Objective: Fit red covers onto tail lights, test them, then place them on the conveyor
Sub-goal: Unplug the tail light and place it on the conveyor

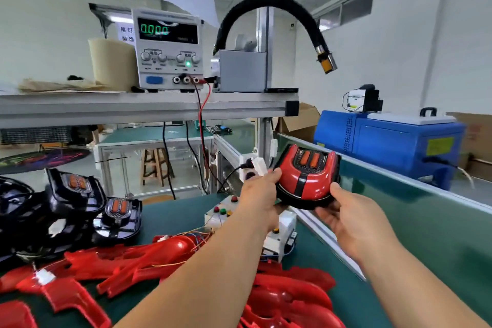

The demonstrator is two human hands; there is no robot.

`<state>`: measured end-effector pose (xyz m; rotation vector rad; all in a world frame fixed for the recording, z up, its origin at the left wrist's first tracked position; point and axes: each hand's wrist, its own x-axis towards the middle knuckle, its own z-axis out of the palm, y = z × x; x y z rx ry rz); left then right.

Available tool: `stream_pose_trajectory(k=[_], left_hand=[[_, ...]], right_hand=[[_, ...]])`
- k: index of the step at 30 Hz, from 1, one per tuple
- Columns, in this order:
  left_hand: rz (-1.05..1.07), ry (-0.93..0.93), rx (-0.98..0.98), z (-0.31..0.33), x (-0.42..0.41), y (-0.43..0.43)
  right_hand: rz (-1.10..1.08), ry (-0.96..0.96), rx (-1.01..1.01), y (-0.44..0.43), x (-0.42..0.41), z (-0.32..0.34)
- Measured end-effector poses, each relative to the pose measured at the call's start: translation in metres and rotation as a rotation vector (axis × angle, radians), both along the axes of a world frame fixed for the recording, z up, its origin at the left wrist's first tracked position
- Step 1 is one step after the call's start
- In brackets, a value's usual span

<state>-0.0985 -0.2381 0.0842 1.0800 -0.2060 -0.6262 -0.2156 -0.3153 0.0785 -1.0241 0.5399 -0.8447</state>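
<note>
I hold a tail light with its red cover fitted, raised above the right end of the bench and near the green conveyor. My left hand grips its left edge, thumb on top. From below, my right hand grips the right edge. Several loose red covers lie on the green mat in front. Uncovered black tail lights are piled at the left. A white test box with coloured buttons sits under my left forearm.
A power supply reading 0.000 stands on the shelf above, with red and black leads hanging down. A black flexible hose arches over the shelf. A blue machine stands beyond the conveyor.
</note>
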Motion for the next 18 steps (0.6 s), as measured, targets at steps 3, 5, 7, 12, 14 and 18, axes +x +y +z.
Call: stream_pose_trajectory(k=[3, 5, 7, 12, 14, 18], left_hand=[[-0.032, 0.016, 0.001, 0.003, -0.004, -0.035], [-0.057, 0.032, 0.007, 0.004, -0.005, -0.053], [-0.068, 0.042, 0.016, 0.004, -0.004, -0.066], [-0.062, 0.052, 0.009, 0.004, 0.002, -0.084], [-0.058, 0.057, 0.006, 0.005, 0.004, -0.085], [-0.070, 0.062, 0.017, 0.002, 0.005, -0.088]], right_hand=[[-0.056, 0.001, 0.020, -0.026, -0.004, -0.002], [-0.080, 0.006, 0.030, -0.041, -0.005, -0.005], [-0.095, 0.013, 0.035, -0.053, -0.003, -0.006], [-0.118, 0.026, 0.031, -0.069, 0.003, -0.008], [-0.117, 0.029, 0.030, -0.072, 0.004, -0.008], [-0.127, 0.035, 0.043, -0.072, 0.003, -0.011]])
